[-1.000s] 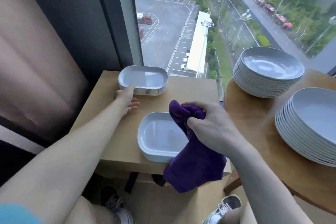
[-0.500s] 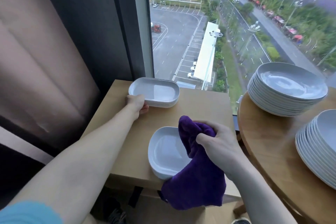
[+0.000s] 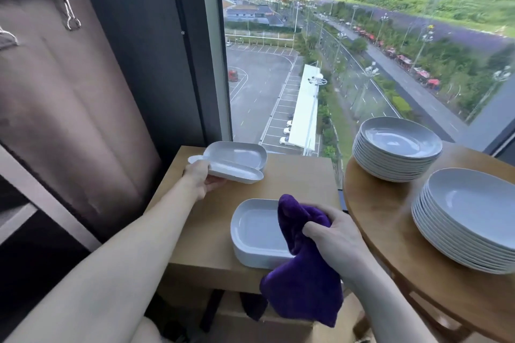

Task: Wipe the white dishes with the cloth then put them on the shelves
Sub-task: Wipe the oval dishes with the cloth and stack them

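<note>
Our left hand (image 3: 200,178) pinches one end of a tilted white rectangular ceramic dish (image 3: 237,172) at the far edge of the light wooden tabletop (image 3: 295,181). So thin a hold may let it slip. Our right hand (image 3: 337,237) clutches the purple cloth (image 3: 303,281) at the tabletop's near edge.

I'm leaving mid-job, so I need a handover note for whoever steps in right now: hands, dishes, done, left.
Left hand grips one white rectangular dish, tilted above the far stack of white rectangular dishes on the small wooden table.
Right hand holds the purple cloth over the near rectangular stack.
Far pile of round white plates and near pile sit on the round wooden table.
Done: cannot tell.
Left: wipe the held dish, then shelve it; no shelved dishes show.
</note>
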Motion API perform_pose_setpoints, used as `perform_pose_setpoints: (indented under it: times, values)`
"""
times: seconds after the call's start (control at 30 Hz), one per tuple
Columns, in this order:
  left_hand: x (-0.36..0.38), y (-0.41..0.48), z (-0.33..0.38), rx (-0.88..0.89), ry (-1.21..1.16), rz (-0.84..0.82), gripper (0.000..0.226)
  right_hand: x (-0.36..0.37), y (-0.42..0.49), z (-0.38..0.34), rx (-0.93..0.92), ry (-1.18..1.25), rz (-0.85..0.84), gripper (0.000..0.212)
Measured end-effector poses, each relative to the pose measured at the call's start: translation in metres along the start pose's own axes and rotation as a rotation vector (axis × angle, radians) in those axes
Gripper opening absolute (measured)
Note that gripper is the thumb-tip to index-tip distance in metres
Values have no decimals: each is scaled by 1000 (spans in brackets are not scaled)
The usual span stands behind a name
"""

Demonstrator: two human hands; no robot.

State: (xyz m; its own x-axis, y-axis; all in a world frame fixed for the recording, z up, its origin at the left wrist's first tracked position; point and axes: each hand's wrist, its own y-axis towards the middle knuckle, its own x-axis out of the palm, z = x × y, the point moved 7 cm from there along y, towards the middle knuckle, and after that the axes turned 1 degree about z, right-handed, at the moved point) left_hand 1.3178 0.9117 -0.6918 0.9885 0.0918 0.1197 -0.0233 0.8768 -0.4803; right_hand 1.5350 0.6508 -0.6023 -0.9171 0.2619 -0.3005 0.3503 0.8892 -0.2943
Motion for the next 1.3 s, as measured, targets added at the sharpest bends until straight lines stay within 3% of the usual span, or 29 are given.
perform_pose_setpoints:
  times: [0.13,0.37,0.5,0.8,0.97,1.17,1.3]
  values:
    - [-7,-34,10,52,-7,-65,46,-1,-33,-6,-43,26,15,56]
    - [-27,-110,38,117,-203,-165,21,6,-79,-23,-132,43,44,56]
    - [-36,-166,18,107,-356,-349,44,14,-92,-35,-184,82,40,51]
    - [-63,-242,-68,72,-604,-424,74,38,-103,-46,-239,63,53,54]
    - [-55,-268,-86,-49,-687,-635,52,59,-103,-32,-305,-162,13,50]
    - [-59,-269,-102,-68,-633,-636,55,89,-107,-7,-371,-491,-41,55]
    - [-56,-268,-122,-172,-577,-587,75,130,-129,-6,-489,-683,-163,55]
